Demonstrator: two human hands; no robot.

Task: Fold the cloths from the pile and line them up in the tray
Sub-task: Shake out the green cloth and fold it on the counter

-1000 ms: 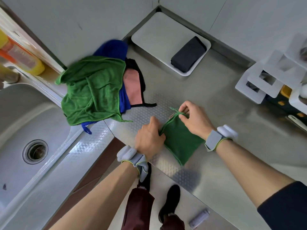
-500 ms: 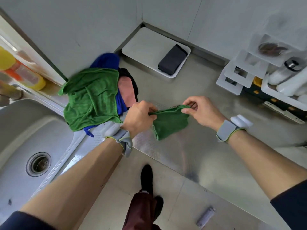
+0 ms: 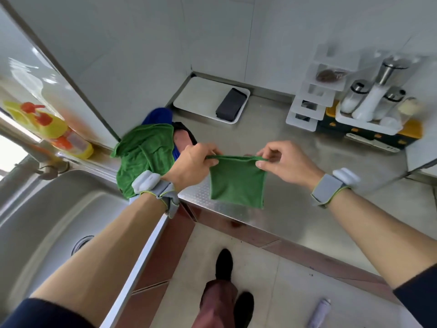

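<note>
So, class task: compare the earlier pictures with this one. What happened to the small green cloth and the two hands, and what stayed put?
The green cloth, pressed flat on the counter a second ago, has been lifted; it now hangs by its top edge between the left hand and right hand, each keeping a pinch grip on a corner. The pile, the tray and the dark cloth in it lie unchanged.

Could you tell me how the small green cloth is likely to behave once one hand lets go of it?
The green cloth hangs limp from both hands, left hand and right hand, so it is probably floppy and light. Released at one corner, its fold would likely fall open.
</note>
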